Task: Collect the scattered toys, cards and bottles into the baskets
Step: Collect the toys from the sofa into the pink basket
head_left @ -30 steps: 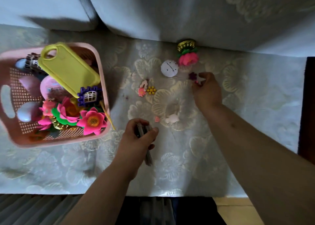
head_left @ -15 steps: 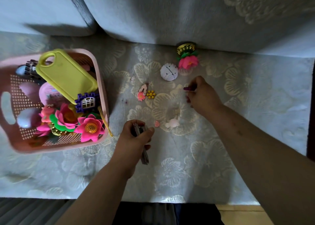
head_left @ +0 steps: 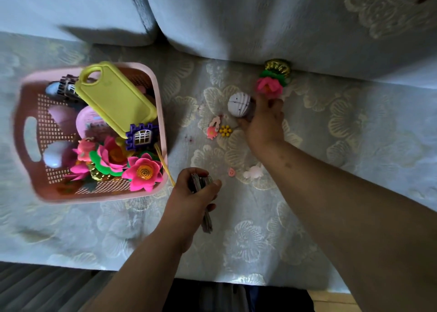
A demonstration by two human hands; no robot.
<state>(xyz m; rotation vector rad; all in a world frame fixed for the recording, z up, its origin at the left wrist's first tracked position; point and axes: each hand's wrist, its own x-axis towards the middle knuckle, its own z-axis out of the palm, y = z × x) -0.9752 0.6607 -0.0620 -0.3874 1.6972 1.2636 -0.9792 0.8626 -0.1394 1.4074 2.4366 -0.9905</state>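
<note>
A pink basket (head_left: pixel 99 197) full of toys sits on the left of the sofa seat, with a yellow-green board (head_left: pixel 115 101) on top. My left hand (head_left: pixel 186 198) grips a stack of cards (head_left: pixel 207 219) just right of the basket's near corner. My right hand (head_left: pixel 264 124) reaches further back and curls around a white shell toy (head_left: pixel 237 103). Behind it lies a pink flower toy (head_left: pixel 269 88) with a gold base. Loose on the seat are a pink rabbit piece (head_left: pixel 212 128), a yellow bead flower (head_left: pixel 225 130), a tiny pink rose (head_left: pixel 231 172) and a pale bunny (head_left: pixel 254 172).
The seat has a pale lace cover (head_left: pixel 260 236), and the sofa back cushions (head_left: pixel 236 23) rise right behind the toys. The seat's front edge runs along the bottom, with dark floor below it.
My right hand picked up a small dark purple piece, then moved left and back to the white shell toy and closed around it. The left hand kept holding the cards.
</note>
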